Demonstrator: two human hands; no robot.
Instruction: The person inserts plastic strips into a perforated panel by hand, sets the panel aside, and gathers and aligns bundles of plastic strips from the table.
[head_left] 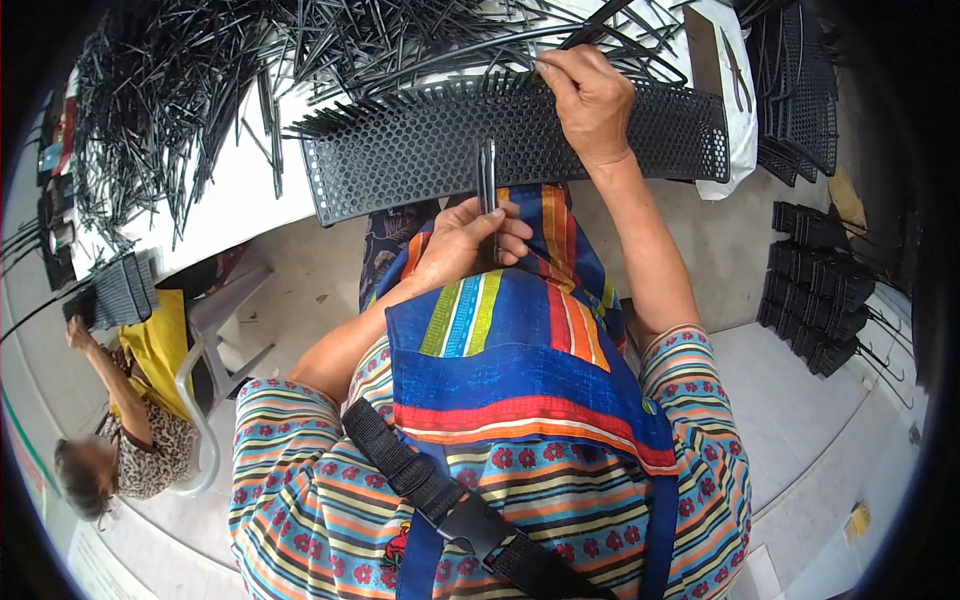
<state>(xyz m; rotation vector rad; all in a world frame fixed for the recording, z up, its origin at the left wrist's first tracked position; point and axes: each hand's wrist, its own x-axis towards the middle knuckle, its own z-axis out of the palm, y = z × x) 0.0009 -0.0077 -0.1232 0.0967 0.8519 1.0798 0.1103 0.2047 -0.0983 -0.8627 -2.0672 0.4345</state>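
Observation:
A curved black perforated panel lies across the near edge of the table in front of me. Thin black sticks stand in a row along its far edge. My left hand is closed around a small bundle of black sticks, which points up over the panel's near edge. At the panel's far edge, right of the middle, my right hand is pinched shut, thumb against forefinger. Whatever its fingertips hold is too small to make out.
Loose black sticks are heaped over the white tabletop. More perforated black panels stand at the far right, with stacked black pieces below them. At left, another person on a grey chair handles a black panel.

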